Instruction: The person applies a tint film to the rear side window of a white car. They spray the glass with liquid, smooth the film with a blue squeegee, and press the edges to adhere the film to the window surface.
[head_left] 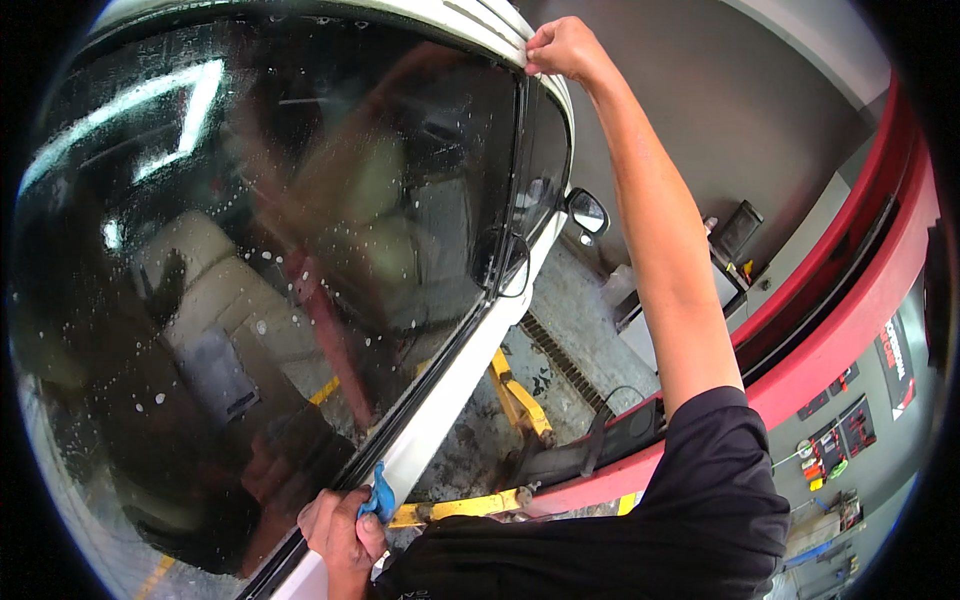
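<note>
A large dark side window [440, 250] of a white car fills the left, wet with drops and specks of foam and reflecting a ceiling light. Low on the window's bottom edge, my left hand [338, 528] is closed round a small blue piece [378, 497], perhaps a cloth or soft plastic; its exact kind does not show. My right arm reaches far up, and my right hand [566, 50] is pinched against the white upper door frame [490, 22], at the window's top corner. Whatever lies between those fingertips is too small to make out.
A side mirror [587, 212] juts out beyond the window. A red lift post [850, 330] curves along the right, with yellow lift arms [520, 400] low beside the car. Past my right arm, tools hang on a grey wall [845, 440]. A grated drain [565, 360] crosses the floor.
</note>
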